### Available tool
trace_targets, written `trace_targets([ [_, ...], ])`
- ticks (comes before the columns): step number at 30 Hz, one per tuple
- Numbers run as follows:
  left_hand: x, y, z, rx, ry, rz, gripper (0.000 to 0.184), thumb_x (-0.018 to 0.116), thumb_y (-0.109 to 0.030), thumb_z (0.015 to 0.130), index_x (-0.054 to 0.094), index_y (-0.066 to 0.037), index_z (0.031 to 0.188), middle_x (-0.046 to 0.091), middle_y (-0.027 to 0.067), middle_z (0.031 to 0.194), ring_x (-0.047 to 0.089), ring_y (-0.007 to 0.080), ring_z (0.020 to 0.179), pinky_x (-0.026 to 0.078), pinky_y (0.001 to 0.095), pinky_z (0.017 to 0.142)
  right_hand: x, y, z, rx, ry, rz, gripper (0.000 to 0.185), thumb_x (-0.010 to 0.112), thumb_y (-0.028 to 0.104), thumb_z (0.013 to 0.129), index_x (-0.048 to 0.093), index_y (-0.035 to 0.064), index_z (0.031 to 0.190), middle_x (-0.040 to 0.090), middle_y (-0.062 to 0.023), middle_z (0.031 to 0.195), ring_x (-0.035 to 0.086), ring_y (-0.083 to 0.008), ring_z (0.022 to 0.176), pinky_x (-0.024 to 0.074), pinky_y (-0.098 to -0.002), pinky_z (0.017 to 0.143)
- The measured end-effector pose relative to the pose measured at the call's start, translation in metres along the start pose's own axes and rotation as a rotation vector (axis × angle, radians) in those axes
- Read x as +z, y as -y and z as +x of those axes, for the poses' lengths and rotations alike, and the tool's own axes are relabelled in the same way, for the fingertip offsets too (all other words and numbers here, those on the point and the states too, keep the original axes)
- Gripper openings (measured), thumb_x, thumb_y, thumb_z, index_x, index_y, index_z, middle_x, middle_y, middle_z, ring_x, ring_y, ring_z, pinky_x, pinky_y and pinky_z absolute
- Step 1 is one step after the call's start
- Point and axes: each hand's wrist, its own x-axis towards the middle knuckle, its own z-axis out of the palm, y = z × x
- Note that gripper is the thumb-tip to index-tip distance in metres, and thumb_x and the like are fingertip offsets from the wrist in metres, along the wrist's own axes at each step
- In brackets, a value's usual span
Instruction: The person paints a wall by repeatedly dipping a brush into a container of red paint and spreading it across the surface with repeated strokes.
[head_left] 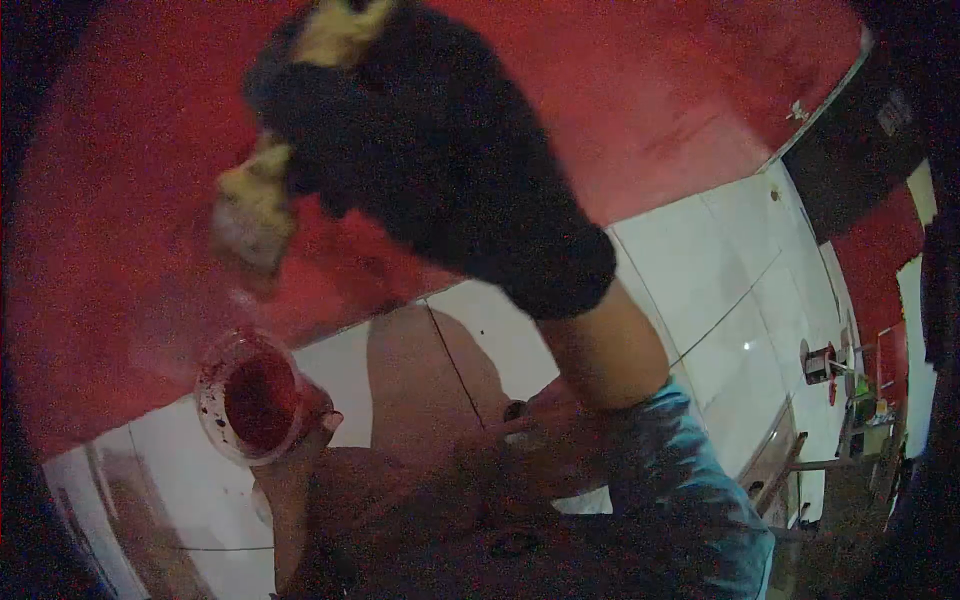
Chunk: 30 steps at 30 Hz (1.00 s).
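Note:
My right hand (420,150), in a dark glove, is raised in front of the red wall (640,90). Its fingers are closed round a yellowish, ragged sponge-like piece (255,205), which sticks out above and below the glove with a paler lower end. Lower left, my left hand (312,425) grips a clear plastic cup (210,400) from the side. Dark red liquid, like paint, lies in the cup (262,400), and drops of it speckle the inner wall. The sponge-like piece hangs above the cup, apart from it.
White glossy floor tiles (700,250) meet the red wall's lower edge. A dark panel (860,150) stands at the upper right. Several small items, one of them green (862,408), and a bench-like wooden piece (775,460) are at the far right. My legs show below.

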Motion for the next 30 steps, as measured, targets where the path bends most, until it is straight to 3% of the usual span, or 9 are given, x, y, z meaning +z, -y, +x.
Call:
trace_targets([
  [2,0.01,0.005,0.006,0.113,-0.044,0.141,0.044,0.077,-0.014,0.061,0.052,-0.004,0.096,0.055,0.0015,0.089,0.052,0.0157,0.078,0.044,0.0349,0.076,0.006,0.006,0.008,-0.001,-0.089,0.066,0.02,0.057,0.024,0.073,0.055,0.0053,0.077,0.056,-0.0118,0.072,0.056,-0.0283,0.068,0.0432,-0.0397,0.058],
  [5,0.021,0.03,0.007,-0.174,-0.017,-0.338,0.063,0.084,-0.023,0.049,0.053,-0.007,0.101,0.057,0.0023,0.087,0.054,0.0201,0.087,0.043,0.0339,0.082,0.01,0.011,0.013,0.113,-0.102,0.116,0.02,0.057,0.024,0.075,0.055,0.0051,0.079,0.056,-0.0107,0.072,0.055,-0.026,0.066,0.0428,-0.0379,0.056],
  [7,0.02,0.063,0.005,0.05,0.136,0.356,0.07,0.083,-0.028,0.05,0.048,-0.012,0.109,0.055,0.0033,0.1,0.052,0.021,0.095,0.043,0.0347,0.084,0.011,0.017,0.017,0.205,-0.101,0.248,0.02,0.056,0.024,0.076,0.056,0.005,0.08,0.056,-0.0096,0.071,0.055,-0.0236,0.064,0.0423,-0.036,0.054],
  [12,0.037,0.039,0.024,0.141,0.068,0.175,0.067,0.065,-0.054,0.064,0.047,-0.007,0.109,0.049,0.0117,0.113,0.054,0.0285,0.095,0.048,0.041,0.078,0.009,0.03,0.021,0.402,0.003,0.635,0.021,0.056,0.024,0.079,0.057,0.0046,0.085,0.057,-0.0068,0.07,0.054,-0.0177,0.059,0.0412,-0.0313,0.05],
  [17,0.047,0.018,0.036,0.021,-0.091,-0.544,0.094,0.082,-0.017,0.052,0.027,-0.005,0.127,0.041,0.0114,0.123,0.043,0.0219,0.113,0.036,0.0365,0.096,0.016,0.037,0.026,0.677,0.143,0.744,0.022,0.055,0.024,0.081,0.058,0.0043,0.09,0.057,-0.004,0.069,0.052,-0.0118,0.055,0.0401,-0.0267,0.046],
  [20,0.037,0.021,0.029,0.006,-0.073,-0.452,0.094,0.081,-0.016,0.052,0.026,-0.005,0.128,0.041,0.0115,0.123,0.042,0.0218,0.114,0.035,0.0373,0.097,0.027,0.057,0.029,0.783,0.179,0.754,0.022,0.054,0.024,0.083,0.058,0.0041,0.091,0.057,-0.0029,0.068,0.052,-0.0094,0.053,0.0396,-0.0248,0.045],
  [22,0.037,0.026,0.03,0.023,-0.093,-0.485,0.095,0.081,-0.015,0.052,0.026,-0.004,0.128,0.041,0.0114,0.124,0.042,0.0217,0.114,0.035,0.0373,0.097,0.032,0.087,0.032,0.822,0.172,0.412,0.023,0.055,0.022,0.082,0.057,0.0024,0.094,0.057,-0.0045,0.071,0.052,-0.01,0.054,0.0395,-0.0236,0.045],
  [25,0.036,0.026,0.025,0.032,-0.095,-0.519,0.094,0.081,-0.014,0.052,0.027,-0.004,0.128,0.041,0.0114,0.124,0.041,0.0215,0.115,0.035,0.0372,0.097,0.027,0.055,0.021,0.818,0.509,0.462,0.023,0.055,0.02,0.082,0.056,0.0027,0.097,0.058,-0.0041,0.074,0.052,-0.0099,0.055,0.0395,-0.022,0.046],
  [30,0.035,0.029,0.023,0.039,-0.05,-0.524,0.091,0.08,-0.014,0.055,0.028,-0.005,0.128,0.04,0.0116,0.125,0.041,0.0217,0.115,0.035,0.0366,0.097,0.039,0.06,0.015,0.812,0.408,0.661,0.022,0.056,0.018,0.081,0.056,0.0037,0.097,0.058,-0.0028,0.075,0.052,-0.0089,0.055,0.0401,-0.0213,0.047],
])
